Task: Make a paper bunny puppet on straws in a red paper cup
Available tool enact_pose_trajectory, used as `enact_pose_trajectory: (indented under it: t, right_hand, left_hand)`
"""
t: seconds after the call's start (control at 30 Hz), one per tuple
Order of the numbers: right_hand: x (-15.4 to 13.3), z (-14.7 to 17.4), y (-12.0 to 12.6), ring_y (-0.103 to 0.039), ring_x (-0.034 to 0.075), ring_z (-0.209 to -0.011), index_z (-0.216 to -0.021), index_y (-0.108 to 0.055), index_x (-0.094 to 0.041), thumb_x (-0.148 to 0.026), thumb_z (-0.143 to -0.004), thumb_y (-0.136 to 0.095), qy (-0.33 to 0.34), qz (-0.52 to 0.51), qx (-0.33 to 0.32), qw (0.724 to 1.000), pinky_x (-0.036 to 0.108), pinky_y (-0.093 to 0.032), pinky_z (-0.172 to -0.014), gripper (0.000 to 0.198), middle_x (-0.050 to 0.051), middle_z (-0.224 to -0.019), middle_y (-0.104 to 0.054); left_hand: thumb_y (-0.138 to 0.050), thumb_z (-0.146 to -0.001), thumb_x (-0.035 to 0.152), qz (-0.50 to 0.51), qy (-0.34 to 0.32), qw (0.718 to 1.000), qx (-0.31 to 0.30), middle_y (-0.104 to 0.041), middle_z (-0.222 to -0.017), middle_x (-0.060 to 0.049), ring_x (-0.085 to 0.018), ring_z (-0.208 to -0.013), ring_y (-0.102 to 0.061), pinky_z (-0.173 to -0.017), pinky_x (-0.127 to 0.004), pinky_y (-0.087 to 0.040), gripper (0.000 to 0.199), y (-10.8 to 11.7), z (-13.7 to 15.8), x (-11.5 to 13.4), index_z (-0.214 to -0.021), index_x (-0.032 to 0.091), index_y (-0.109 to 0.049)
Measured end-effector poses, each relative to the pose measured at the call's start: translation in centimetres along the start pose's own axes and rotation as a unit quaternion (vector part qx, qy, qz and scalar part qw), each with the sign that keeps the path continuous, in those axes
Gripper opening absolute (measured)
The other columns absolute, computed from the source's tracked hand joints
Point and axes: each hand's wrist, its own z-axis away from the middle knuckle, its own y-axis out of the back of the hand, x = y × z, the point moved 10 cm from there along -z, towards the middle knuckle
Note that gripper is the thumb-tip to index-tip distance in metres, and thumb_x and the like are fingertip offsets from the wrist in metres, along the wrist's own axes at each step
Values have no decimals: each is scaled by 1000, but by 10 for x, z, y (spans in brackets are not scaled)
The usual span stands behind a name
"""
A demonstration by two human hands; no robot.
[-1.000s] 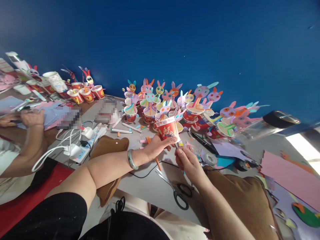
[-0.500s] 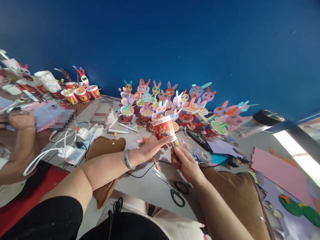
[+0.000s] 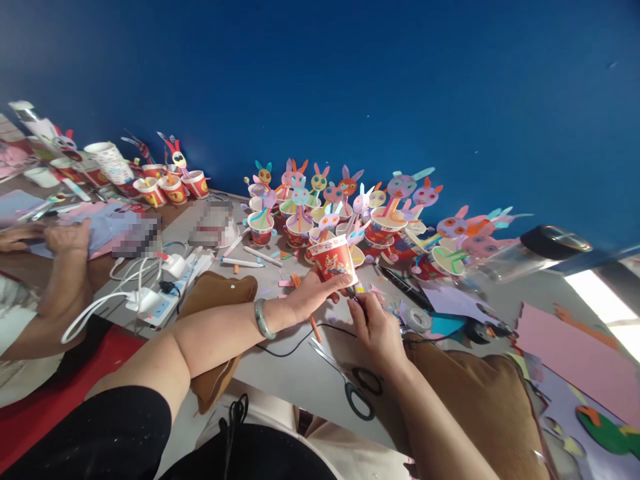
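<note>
My left hand (image 3: 313, 293), with a jade-like bangle on the wrist, grips a tilted red paper cup (image 3: 334, 259) with a printed picture and a pale edge. Just right of it my right hand (image 3: 376, 321) is closed, its fingertips close to the cup's lower edge. A thin dark tool sticks out of that hand against the cup; its kind is too small to tell. Below the hands lie open scissors (image 3: 345, 377) with dark handles. An orange pencil-like stick (image 3: 315, 327) rests near my left wrist. Behind the cup stand several paper cups with rabbit figures (image 3: 299, 203).
On the left are a power strip (image 3: 183, 287) with white cables, a brown cushion (image 3: 213, 300) and a co-worker's hands (image 3: 70, 237). At right lie a second brown cushion (image 3: 475, 387), a clear bottle (image 3: 525, 253), a tape roll (image 3: 419, 320) and pink paper (image 3: 575, 350).
The view has shifted slightly, so most things sit further right. My right hand has turned, its back now more upward, and the yellow bit seen by its fingertips is hidden. My left hand still grips the cup.
</note>
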Motion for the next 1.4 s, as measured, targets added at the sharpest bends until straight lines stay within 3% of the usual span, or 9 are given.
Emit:
enact_pose_trajectory:
  t: [0.07, 0.17, 0.23, 0.4, 0.57, 0.77, 1.03, 1.27, 1.4]
  right_hand:
    - [1, 0, 0, -43, 16, -53, -81, -51, -25, -63, -91, -55, -1, 3, -3, 1000, 28, -31, -51, 40, -1, -58, -48]
    - [11, 4, -27, -30, 12, -46, -78, -45, -25, -70, -95, -41, -70, -154, -119, 978, 27, -28, -45, 48, -6, -53, -36]
    - [12, 6, -34, -26, 11, -45, -78, -44, -25, -73, -95, -38, -91, -200, -147, 965, 26, -26, -44, 51, -7, -53, -33]
    - [1, 0, -2, -41, 14, -53, -80, -51, -24, -71, -86, -57, -20, -31, -5, 999, 27, -30, -50, 48, -2, -59, -48]
    - [7, 6, -33, -24, 11, -43, -78, -44, -26, -73, -94, -37, -96, -202, -146, 964, 26, -25, -43, 51, -8, -52, -31]
    - [-6, 1, 0, -43, 14, -50, -80, -50, -24, -61, -93, -52, 17, 26, 0, 1000, 28, -31, -52, 39, -3, -56, -48]
    - [6, 2, -20, -36, 11, -47, -80, -49, -24, -71, -96, -42, -14, -115, -72, 991, 25, -34, -48, 50, -6, -55, -43]
    - [-13, 3, -2, -46, 13, -51, -80, -49, -24, -54, -98, -46, 59, 44, 10, 997, 27, -35, -52, 35, -4, -57, -50]
    - [-16, 3, -1, -46, 14, -49, -81, -49, -24, -48, -98, -45, 75, 72, 15, 995, 27, -35, -51, 30, -4, -56, -50]
  left_hand:
    - [-80, -76, 57, 0, -5, 1000, -8, -67, -89, -8, -14, -78, -60, -61, -24, -43, 55, 0, -1, -2, -107, 13, -67]
    - [-77, -80, 57, -11, -13, 1000, -24, -68, -90, -9, -15, -80, -61, -64, -25, -45, 54, -1, -1, -2, -109, 13, -67]
    - [-77, -79, 57, -16, -11, 1000, -24, -68, -90, -9, -15, -80, -61, -65, -26, -45, 54, -1, -1, -2, -107, 12, -68]
    - [-79, -76, 57, -11, -3, 1000, -7, -65, -82, -6, -13, -74, -57, -63, -26, -44, 52, 1, -1, -3, -99, 13, -67]
    - [-75, -80, 58, -25, -17, 999, -26, -64, -81, -5, -14, -76, -58, -65, -26, -44, 47, -4, 1, 4, -92, 13, -66]
    - [-79, -75, 59, -7, 6, 1000, -11, -66, -83, -6, -12, -74, -57, -63, -24, -42, 52, -1, 0, 0, -97, 13, -67]
    - [-82, -74, 55, 35, 26, 999, -21, -71, -99, -11, -16, -89, -64, -66, -24, -43, 55, -1, 1, -3, -107, 14, -67]
    - [-83, -73, 54, 49, 22, 998, -25, -72, -100, -11, -18, -92, -65, -66, -24, -43, 52, -2, 0, -1, -102, 14, -67]
    - [-83, -73, 55, 51, 26, 998, -28, -73, -100, -13, -16, -88, -65, -66, -25, -43, 54, -3, 0, -2, -104, 13, -67]
